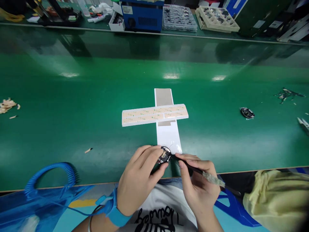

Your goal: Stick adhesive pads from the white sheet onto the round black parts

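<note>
My left hand is closed around a small round black electronic part at the near edge of the bench, fingers on its rim. In my right hand are black tweezers, with greyish wrapping near the back end. Their tip meets the right side of the round part; whether it grips anything there is too small to tell. Just beyond the part lies a white backing strip with a grey-brown area. Across it rests a sheet of small beige adhesive pieces.
A similar round part lies to the right, near dark scraps and metal-tipped pliers or tweezers. Beige scraps sit far left. A blue coiled cord crosses the near left edge. Trays and a blue box line the back shelf.
</note>
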Action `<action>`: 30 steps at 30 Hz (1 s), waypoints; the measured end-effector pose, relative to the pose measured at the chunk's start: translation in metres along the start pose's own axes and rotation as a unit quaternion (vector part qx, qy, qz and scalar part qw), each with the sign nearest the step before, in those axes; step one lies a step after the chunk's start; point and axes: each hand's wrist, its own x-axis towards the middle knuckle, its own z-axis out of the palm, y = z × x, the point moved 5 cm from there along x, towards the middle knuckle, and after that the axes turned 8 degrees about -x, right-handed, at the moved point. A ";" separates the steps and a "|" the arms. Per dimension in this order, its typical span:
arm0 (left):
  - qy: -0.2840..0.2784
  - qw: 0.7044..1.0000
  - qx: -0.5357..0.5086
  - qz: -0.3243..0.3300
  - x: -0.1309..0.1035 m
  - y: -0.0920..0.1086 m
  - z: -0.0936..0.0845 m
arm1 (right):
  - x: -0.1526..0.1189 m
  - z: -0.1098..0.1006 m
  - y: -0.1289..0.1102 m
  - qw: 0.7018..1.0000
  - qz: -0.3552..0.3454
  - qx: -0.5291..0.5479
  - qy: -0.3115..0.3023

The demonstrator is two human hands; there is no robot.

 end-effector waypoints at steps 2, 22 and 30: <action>0.006 1.000 -0.006 -0.018 -0.001 -0.002 0.000 | 0.001 0.000 -0.001 1.000 -0.003 0.001 0.000; 0.011 0.997 -0.033 -0.066 -0.002 -0.006 0.000 | -0.001 0.001 -0.001 0.999 0.012 0.037 -0.012; 0.010 0.994 -0.047 -0.102 -0.003 -0.006 -0.004 | 0.010 -0.015 -0.004 0.998 0.040 0.049 0.028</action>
